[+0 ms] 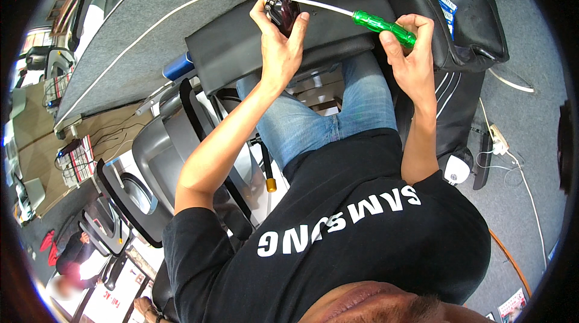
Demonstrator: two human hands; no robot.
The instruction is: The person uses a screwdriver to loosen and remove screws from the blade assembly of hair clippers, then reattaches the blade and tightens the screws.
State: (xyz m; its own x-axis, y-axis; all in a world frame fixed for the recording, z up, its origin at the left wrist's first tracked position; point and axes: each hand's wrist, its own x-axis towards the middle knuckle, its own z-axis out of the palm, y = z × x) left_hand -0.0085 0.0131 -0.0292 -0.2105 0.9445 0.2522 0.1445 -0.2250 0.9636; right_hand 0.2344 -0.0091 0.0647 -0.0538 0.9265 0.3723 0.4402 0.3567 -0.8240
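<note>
My left hand holds a glossy dark rounded device; I should steady the green-plastic-handled screwdriver my right hand grips.

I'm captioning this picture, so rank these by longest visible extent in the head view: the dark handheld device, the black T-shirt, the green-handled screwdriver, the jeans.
1. black T-shirt
2. jeans
3. green-handled screwdriver, shaft included
4. dark handheld device, partly covered by fingers

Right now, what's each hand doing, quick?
Left hand: closed, holding a small dark device.
Right hand: closed, holding a green-handled screwdriver.
</note>
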